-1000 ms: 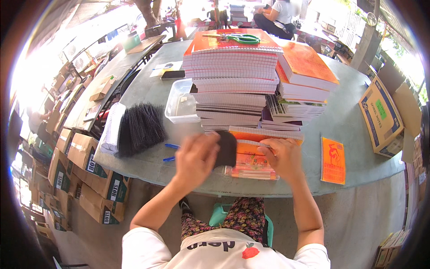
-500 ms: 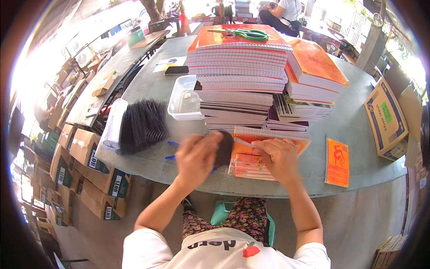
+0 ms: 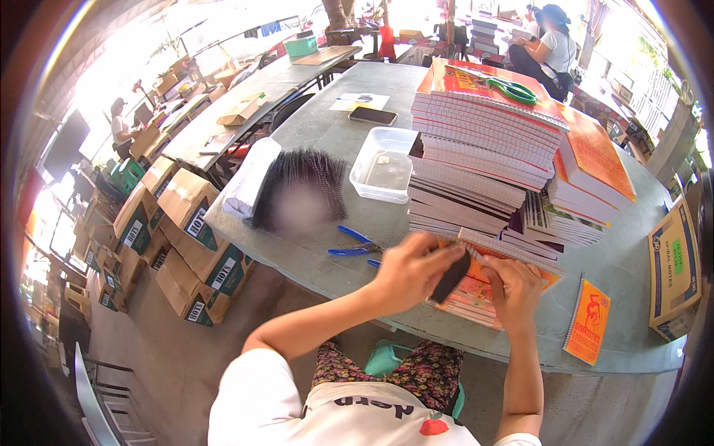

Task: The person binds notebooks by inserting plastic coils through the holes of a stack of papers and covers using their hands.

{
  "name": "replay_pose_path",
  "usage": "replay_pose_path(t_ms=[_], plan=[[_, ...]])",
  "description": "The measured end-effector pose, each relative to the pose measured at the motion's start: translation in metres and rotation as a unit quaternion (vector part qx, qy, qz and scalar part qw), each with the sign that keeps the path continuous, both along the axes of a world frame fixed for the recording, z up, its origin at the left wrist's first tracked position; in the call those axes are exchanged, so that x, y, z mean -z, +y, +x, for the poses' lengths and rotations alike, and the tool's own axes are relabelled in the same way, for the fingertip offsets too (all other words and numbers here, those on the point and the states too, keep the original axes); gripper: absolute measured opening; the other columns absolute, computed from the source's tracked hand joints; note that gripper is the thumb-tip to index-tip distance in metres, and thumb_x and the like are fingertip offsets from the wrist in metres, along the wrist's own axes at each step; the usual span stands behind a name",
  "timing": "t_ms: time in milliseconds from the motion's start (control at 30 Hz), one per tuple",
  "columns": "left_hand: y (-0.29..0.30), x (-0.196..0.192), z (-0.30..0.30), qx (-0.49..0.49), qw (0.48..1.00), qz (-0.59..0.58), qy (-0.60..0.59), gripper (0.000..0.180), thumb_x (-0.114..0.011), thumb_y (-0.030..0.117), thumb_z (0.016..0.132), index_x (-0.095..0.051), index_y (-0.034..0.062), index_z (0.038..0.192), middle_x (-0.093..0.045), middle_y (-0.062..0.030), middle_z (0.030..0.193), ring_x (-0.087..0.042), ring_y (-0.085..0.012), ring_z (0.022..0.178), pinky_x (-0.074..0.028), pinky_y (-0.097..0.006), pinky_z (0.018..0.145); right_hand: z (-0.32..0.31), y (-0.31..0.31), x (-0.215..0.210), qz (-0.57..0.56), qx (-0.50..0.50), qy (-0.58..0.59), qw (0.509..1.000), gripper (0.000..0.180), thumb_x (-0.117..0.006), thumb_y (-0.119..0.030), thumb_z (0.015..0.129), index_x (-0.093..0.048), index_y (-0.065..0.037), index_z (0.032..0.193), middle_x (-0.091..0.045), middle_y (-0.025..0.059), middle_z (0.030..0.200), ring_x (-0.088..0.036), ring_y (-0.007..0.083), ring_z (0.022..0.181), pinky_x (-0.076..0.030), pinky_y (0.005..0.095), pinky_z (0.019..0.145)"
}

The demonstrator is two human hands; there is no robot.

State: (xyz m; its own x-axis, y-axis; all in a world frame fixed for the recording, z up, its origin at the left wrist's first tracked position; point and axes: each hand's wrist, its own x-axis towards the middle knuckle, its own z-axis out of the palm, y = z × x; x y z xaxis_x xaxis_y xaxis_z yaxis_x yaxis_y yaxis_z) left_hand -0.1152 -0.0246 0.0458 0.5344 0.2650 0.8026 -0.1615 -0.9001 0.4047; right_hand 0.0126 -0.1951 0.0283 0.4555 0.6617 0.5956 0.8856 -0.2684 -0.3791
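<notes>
My left hand (image 3: 407, 271) grips a black spiral binding coil (image 3: 451, 276) and holds it against the near edge of an orange-covered notebook (image 3: 483, 293) lying flat on the grey table (image 3: 625, 260). My right hand (image 3: 513, 286) presses down on that notebook just right of the coil, fingers curled on its cover. Directly behind the notebook rises a tall stack of bound notebooks (image 3: 483, 156) with green scissors (image 3: 513, 89) on top.
A pile of black coils (image 3: 297, 189) lies at left, beside a clear plastic tub (image 3: 383, 163) and blue pliers (image 3: 357, 244). A small orange notebook (image 3: 587, 320) and a cardboard box (image 3: 673, 260) sit at right. Cartons (image 3: 186, 223) are stacked on the floor at left. A seated person (image 3: 550, 44) works beyond.
The camera has shifted, so the table sits higher in view. My left hand has moved slightly right with the coil, closer to my right hand on the notebook.
</notes>
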Motion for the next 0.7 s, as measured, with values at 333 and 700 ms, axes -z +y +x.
replay_pose_path(t_ms=[333, 700], plan=[[-0.009, 0.014, 0.013, 0.142, 0.98, 0.041, 0.134, 0.025, -0.068, 0.004, 0.071, -0.066, 0.0071, 0.096, -0.063, -0.0055, 0.082, -0.058, -0.021, 0.076, -0.049, -0.029, 0.064, 0.005, -0.019, -0.008, -0.02, 0.035, -0.054, 0.998, 0.02, -0.065, -0.014, 0.076, -0.063, -0.007, 0.095, -0.064, 0.0054, 0.086, -0.06, 0.0236, 0.079, -0.045, 0.0355, 0.073], [-0.015, -0.014, 0.03, -0.017, 0.997, -0.023, -0.071, 0.036, -0.07, 0.003, 0.069, -0.066, 0.0137, 0.104, -0.059, -0.0115, 0.085, -0.057, -0.0242, 0.074, -0.047, -0.03, 0.066, 0.044, -0.064, 0.058, 0.245, -0.138, 0.52, 0.807, 0.018, -0.066, -0.005, 0.08, -0.065, -0.001, 0.098, -0.065, 0.0076, 0.095, -0.061, 0.0112, 0.081, -0.051, 0.0236, 0.068]])
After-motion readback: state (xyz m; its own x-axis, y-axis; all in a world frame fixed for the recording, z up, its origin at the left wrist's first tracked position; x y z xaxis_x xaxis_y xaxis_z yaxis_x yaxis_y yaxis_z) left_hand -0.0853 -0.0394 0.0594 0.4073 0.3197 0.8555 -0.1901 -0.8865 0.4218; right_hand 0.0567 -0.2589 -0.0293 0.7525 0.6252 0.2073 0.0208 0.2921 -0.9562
